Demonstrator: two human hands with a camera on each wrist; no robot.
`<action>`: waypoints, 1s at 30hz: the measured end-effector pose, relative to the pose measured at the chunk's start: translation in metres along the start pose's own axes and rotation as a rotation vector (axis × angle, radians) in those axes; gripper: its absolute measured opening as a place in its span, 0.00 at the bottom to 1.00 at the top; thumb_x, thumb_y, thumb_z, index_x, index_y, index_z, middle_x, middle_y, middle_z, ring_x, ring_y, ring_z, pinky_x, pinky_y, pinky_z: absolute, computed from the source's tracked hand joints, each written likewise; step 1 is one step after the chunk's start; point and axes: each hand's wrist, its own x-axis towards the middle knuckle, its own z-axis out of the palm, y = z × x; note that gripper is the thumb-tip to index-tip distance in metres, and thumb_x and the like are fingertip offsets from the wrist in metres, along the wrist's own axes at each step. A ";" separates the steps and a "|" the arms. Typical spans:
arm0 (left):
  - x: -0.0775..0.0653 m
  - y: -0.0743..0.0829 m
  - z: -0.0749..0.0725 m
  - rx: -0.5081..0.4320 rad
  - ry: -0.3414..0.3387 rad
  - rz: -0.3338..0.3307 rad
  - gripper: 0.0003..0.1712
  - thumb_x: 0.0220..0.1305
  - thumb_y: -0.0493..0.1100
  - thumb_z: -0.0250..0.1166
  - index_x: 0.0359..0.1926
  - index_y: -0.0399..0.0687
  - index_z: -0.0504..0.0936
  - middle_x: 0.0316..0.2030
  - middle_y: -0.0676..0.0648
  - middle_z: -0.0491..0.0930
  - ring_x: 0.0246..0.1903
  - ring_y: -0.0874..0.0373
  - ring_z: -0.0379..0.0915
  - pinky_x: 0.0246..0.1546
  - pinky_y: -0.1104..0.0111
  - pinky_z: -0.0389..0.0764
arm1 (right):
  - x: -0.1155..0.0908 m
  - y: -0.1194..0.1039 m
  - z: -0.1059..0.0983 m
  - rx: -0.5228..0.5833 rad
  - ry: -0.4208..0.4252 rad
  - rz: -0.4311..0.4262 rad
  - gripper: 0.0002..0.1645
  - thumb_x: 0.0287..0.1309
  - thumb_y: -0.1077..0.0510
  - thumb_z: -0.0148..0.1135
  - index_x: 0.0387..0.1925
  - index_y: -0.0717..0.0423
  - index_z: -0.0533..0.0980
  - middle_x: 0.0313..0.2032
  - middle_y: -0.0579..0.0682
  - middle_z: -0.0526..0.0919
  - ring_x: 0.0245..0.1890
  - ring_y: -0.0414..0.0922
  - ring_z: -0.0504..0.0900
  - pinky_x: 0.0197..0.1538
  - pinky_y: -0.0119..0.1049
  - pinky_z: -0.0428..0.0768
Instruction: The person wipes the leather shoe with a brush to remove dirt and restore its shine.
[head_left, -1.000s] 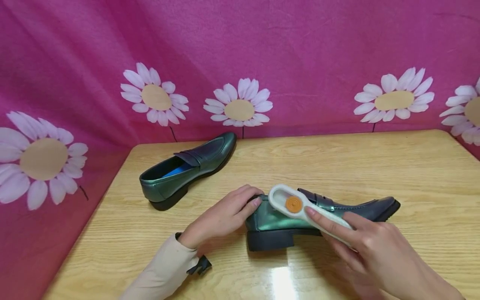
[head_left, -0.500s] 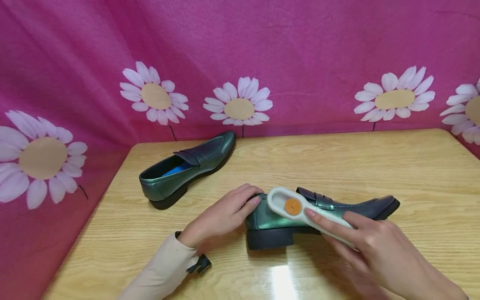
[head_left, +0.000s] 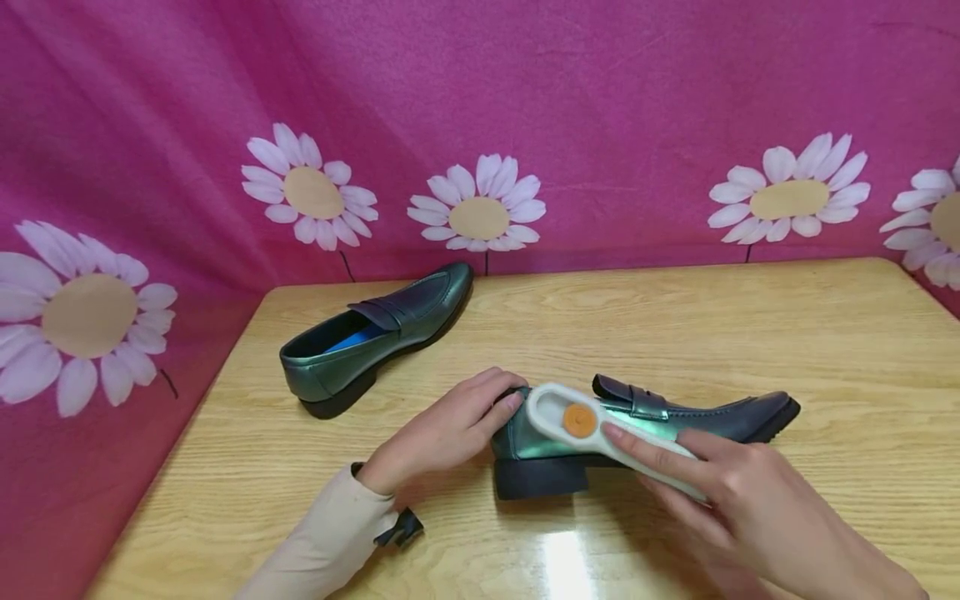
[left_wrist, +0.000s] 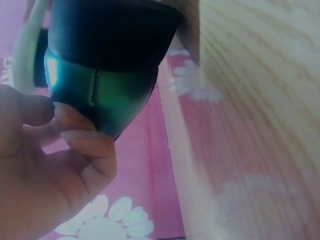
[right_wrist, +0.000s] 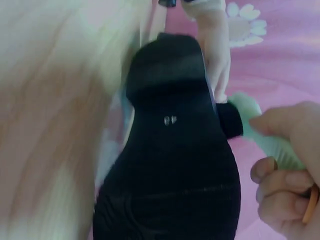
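A dark green loafer (head_left: 720,421) is tilted, its toe to the right; the right wrist view shows its black sole (right_wrist: 170,155). My left hand (head_left: 446,433) pinches the top rim at its heel end, fingers curled in the left wrist view. A white-handled brush (head_left: 652,462) with an orange disc lies across the shoe's near side, gripped by my right hand (head_left: 757,500), index finger along the handle. Its black working face (right_wrist: 231,121) is against the shoe's side in the right wrist view. The head view hides that face.
Another matching loafer (head_left: 401,321) with a blue insole stands upright at the back left of the wooden table (head_left: 675,317). Behind the table hangs a magenta cloth (head_left: 622,108) printed with white daisies. A black strap end (head_left: 401,531) sticks out by the left sleeve.
The brush has shifted slightly left and down along the shoe's side, with my right hand moving along. My left hand and both loafers have hardly moved.
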 end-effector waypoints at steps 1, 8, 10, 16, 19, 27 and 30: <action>0.000 0.000 0.000 0.002 -0.001 -0.001 0.17 0.77 0.47 0.45 0.57 0.47 0.74 0.51 0.52 0.74 0.50 0.62 0.70 0.54 0.65 0.72 | -0.001 0.001 -0.001 -0.006 0.009 0.020 0.27 0.65 0.37 0.51 0.63 0.35 0.72 0.27 0.31 0.69 0.22 0.24 0.60 0.25 0.18 0.63; -0.001 0.001 -0.001 -0.002 -0.008 -0.021 0.17 0.77 0.47 0.46 0.57 0.47 0.74 0.51 0.51 0.74 0.50 0.61 0.70 0.55 0.64 0.71 | 0.000 -0.004 0.001 0.097 -0.149 -0.080 0.32 0.59 0.48 0.67 0.65 0.34 0.70 0.27 0.28 0.64 0.22 0.23 0.60 0.26 0.15 0.61; -0.001 0.002 -0.001 -0.001 -0.005 -0.019 0.17 0.77 0.47 0.46 0.57 0.47 0.74 0.51 0.51 0.74 0.50 0.61 0.70 0.55 0.64 0.71 | 0.000 -0.004 0.002 0.100 -0.154 -0.110 0.30 0.61 0.46 0.63 0.65 0.34 0.70 0.25 0.29 0.62 0.20 0.23 0.58 0.25 0.14 0.58; -0.001 0.001 -0.001 0.007 -0.001 0.000 0.17 0.77 0.47 0.46 0.56 0.46 0.74 0.50 0.51 0.74 0.49 0.62 0.70 0.53 0.65 0.72 | -0.001 0.000 -0.003 -0.020 -0.045 0.004 0.31 0.58 0.46 0.67 0.63 0.32 0.71 0.32 0.34 0.74 0.24 0.25 0.65 0.26 0.21 0.68; -0.001 0.000 -0.001 0.009 -0.003 0.000 0.17 0.77 0.46 0.46 0.56 0.46 0.74 0.50 0.51 0.74 0.49 0.62 0.70 0.53 0.65 0.72 | -0.001 -0.001 -0.002 0.013 -0.077 0.003 0.33 0.57 0.47 0.68 0.64 0.32 0.70 0.31 0.32 0.71 0.24 0.24 0.63 0.27 0.18 0.65; -0.001 0.001 -0.001 0.000 -0.011 -0.007 0.17 0.77 0.48 0.45 0.57 0.47 0.73 0.51 0.51 0.74 0.50 0.61 0.70 0.54 0.64 0.72 | -0.001 -0.003 0.002 0.090 -0.127 -0.071 0.29 0.62 0.44 0.62 0.65 0.35 0.70 0.28 0.28 0.67 0.24 0.23 0.62 0.27 0.15 0.62; -0.001 0.001 -0.001 0.005 -0.008 0.002 0.17 0.77 0.47 0.45 0.57 0.47 0.73 0.51 0.51 0.74 0.50 0.61 0.70 0.54 0.64 0.72 | -0.001 -0.001 -0.002 0.019 -0.068 0.036 0.30 0.61 0.43 0.62 0.65 0.33 0.70 0.29 0.30 0.69 0.23 0.24 0.62 0.26 0.18 0.64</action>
